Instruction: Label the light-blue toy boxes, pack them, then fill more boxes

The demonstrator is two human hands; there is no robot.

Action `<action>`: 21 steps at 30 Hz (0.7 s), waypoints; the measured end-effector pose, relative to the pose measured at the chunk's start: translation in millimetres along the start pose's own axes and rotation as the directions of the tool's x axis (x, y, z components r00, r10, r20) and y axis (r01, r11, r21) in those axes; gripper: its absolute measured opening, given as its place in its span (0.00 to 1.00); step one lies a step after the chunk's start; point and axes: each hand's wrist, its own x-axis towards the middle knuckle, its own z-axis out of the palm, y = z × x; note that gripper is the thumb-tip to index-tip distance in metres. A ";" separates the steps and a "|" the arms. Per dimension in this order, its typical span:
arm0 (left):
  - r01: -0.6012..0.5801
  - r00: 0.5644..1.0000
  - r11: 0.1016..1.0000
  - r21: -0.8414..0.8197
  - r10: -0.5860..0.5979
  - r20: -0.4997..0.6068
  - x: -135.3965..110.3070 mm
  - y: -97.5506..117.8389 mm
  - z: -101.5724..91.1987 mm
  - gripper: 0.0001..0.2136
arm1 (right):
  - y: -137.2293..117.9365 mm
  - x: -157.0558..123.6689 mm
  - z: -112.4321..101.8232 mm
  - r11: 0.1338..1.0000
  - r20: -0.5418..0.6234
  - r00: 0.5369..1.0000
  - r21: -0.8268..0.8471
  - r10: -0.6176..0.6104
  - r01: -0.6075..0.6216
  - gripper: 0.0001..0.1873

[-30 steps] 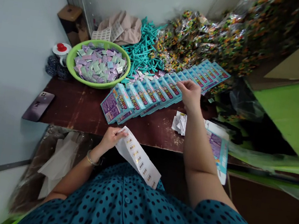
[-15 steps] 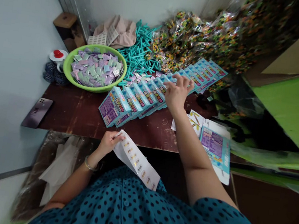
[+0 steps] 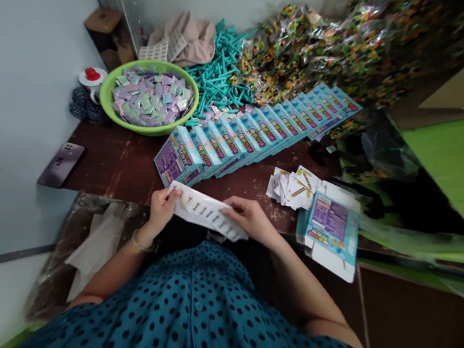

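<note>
My left hand (image 3: 162,206) pinches the left end of a long white sticker strip (image 3: 205,211) with small gold labels. Over the strip's right part lies my right hand (image 3: 248,216), fingers curled on it. Both hands hover at the near edge of a dark wooden table (image 3: 129,165). Just beyond them a slanted row of several teal printed boxes (image 3: 241,135) runs from the middle of the table toward the back right.
A green bowl (image 3: 108,100) full of pastel packets stands back left, beside a red-capped jar (image 3: 92,76). A phone (image 3: 60,164) lies at the left edge. Teal sticks (image 3: 221,80), bagged colourful sweets (image 3: 318,53), loose cards (image 3: 295,186) and flat box blanks (image 3: 330,228) fill the rest.
My right hand has drawn back from the row of teal boxes to the near edge and taken hold of the sticker strip, which my left hand has lifted up level.
</note>
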 end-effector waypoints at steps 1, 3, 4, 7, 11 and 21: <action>0.005 1.000 1.000 0.011 -0.005 0.029 0.1 0.4 2.5 0.27 | 7.7 -5.3 2.0 0.999 -0.069 0.996 0.004 0.049 -0.049 0.17; 0.037 0.992 0.999 0.008 -0.037 0.119 0.0 -0.2 8.8 0.23 | 21.9 -10.7 -1.6 0.995 -0.187 0.978 -0.006 0.096 -0.099 0.20; 0.063 0.987 0.998 -0.009 -0.061 0.150 -0.2 -1.2 11.8 0.22 | 27.8 -12.3 -5.4 0.995 -0.219 0.971 -0.002 0.099 -0.102 0.20; 0.133 0.983 0.989 -0.066 -0.124 0.136 -1.2 -4.7 17.0 0.20 | 39.9 -17.9 -14.0 0.998 -0.291 0.956 0.055 0.049 -0.035 0.20; 0.123 0.990 0.990 -0.067 -0.118 0.077 -5.2 -5.1 16.3 0.23 | 50.2 -28.5 -8.4 0.986 -0.445 0.892 0.167 0.074 0.002 0.24; 0.101 0.993 0.989 -0.108 -0.094 0.071 -20.8 -1.3 -3.1 0.21 | 59.0 -38.0 25.9 0.980 -0.577 0.797 0.175 0.179 -0.093 0.17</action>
